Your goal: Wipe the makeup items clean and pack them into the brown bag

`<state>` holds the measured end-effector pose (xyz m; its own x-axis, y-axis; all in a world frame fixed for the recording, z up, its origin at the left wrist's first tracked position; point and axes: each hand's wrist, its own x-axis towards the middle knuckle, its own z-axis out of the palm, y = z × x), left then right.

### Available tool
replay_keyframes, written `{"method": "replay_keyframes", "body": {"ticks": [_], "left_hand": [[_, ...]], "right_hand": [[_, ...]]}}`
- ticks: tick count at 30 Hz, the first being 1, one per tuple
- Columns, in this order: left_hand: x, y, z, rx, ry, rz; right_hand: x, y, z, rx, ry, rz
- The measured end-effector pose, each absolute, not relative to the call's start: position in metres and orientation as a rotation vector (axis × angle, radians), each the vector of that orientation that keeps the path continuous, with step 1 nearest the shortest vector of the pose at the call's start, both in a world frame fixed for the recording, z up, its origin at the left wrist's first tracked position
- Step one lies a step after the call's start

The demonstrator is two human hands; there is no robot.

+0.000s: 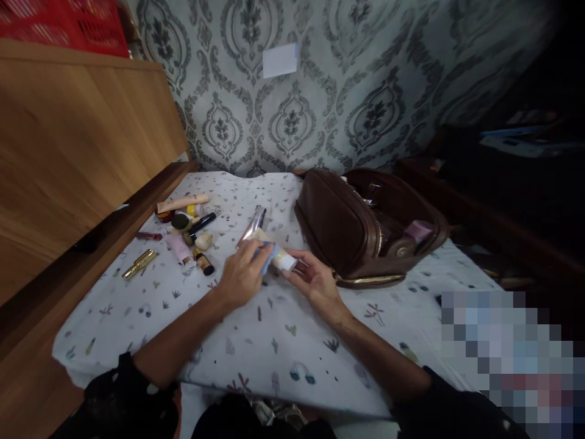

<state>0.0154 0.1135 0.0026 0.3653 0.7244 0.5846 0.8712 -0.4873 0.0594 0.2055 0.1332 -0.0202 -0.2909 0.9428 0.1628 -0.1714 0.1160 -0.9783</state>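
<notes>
In front of me my right hand (317, 281) grips a small cosmetic tube (282, 258) by its white cap end, fingers and thumb around it. Against the tube's side, my left hand (241, 273) pinches a folded blue cloth (266, 255). The tube's far end shows in part beyond my left fingers. Just behind my hands a silvery tube (253, 224) lies on the patterned white sheet (274, 341). To the right sits an open brown toiletry bag (336, 222), with a purple-capped item (418, 230) inside.
Several cosmetics lie on the left, among them a peach tube (183, 202), a pink tube (180, 249), a black-and-gold bottle (203, 261) and a gold tube (139, 264). A wooden cabinet (82, 122) borders the left side; a patterned wall (292, 122) stands behind.
</notes>
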Motion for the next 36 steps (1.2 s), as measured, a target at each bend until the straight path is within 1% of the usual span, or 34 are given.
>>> {"method": "replay_keyframes", "body": {"ticks": [3,5,7,10,14,17,20,23,27,29,33,36], "left_hand": [[0.001,0.125,0.006,-2.263,-1.657,-0.786],[-0.003,0.128,0.006,-2.234,-1.729,-0.807],[-0.001,0.127,0.004,-2.263,-1.688,-0.856],[0.012,0.117,-0.002,-2.380,-1.461,-0.909],[0.027,0.105,-0.005,-2.480,-1.226,-0.888],[0.023,0.108,-0.003,-2.480,-1.257,-0.850],[0.009,0.119,-0.001,-2.374,-1.502,-0.816],[0.003,0.124,0.002,-2.322,-1.608,-0.816],[0.013,0.116,0.008,-2.503,-1.290,-0.810],[0.015,0.113,0.011,-2.543,-1.247,-0.806],[0.002,0.122,0.017,-2.549,-1.507,-0.862],[-0.019,0.139,0.020,-2.642,-1.732,-1.125]], "right_hand": [[0.206,0.131,-0.018,-0.830,-1.368,1.408],[0.206,0.130,-0.018,-0.826,-1.381,1.415],[0.204,0.130,-0.020,-0.808,-1.390,1.400],[0.202,0.132,-0.024,-0.752,-1.379,1.369],[0.202,0.134,-0.027,-0.724,-1.384,1.314],[0.202,0.134,-0.028,-0.764,-1.408,1.251],[0.203,0.132,-0.028,-0.780,-1.466,1.183],[0.203,0.129,-0.028,-0.776,-1.590,1.051],[0.206,0.124,-0.027,-0.723,-1.838,0.714],[0.207,0.122,-0.026,-0.710,-1.926,0.590],[0.211,0.119,-0.021,-0.740,-2.016,0.526],[0.213,0.120,-0.017,-0.748,-2.001,0.564]]}}
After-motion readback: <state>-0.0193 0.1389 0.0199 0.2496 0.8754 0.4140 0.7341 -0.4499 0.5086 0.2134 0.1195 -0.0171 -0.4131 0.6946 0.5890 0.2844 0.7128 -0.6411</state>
